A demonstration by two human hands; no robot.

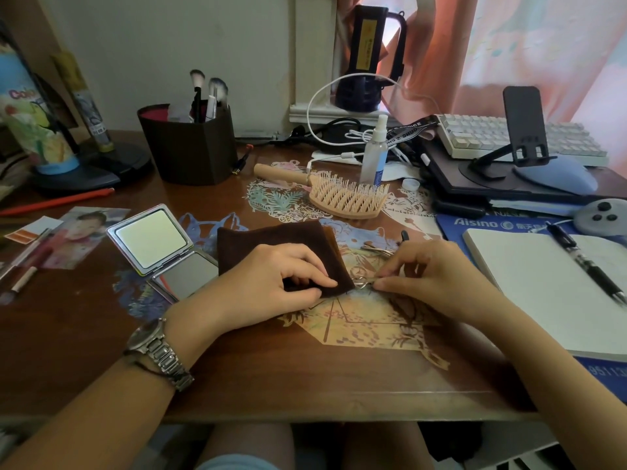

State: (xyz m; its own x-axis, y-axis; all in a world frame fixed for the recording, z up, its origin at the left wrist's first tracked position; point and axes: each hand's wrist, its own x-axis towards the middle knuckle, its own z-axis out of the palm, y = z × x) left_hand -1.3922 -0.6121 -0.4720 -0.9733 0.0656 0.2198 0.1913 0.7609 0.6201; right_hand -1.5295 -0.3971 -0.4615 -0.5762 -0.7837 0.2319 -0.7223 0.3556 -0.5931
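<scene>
Item one: brown cloth (271, 239), folded, flat on the desk (271, 374) just right of the compact mirror (152, 242); your left hand (271, 283) pinches its near right corner. Item two: small metal piece (361, 281), low over the desk just beside that corner; your right hand (431, 276) pinches it between thumb and fingertips; wooden hairbrush (346, 198) lies beyond.

1 head-worn wide-angle view looks forward and down, close over the desk (271, 378), facing the wall (237, 45).
</scene>
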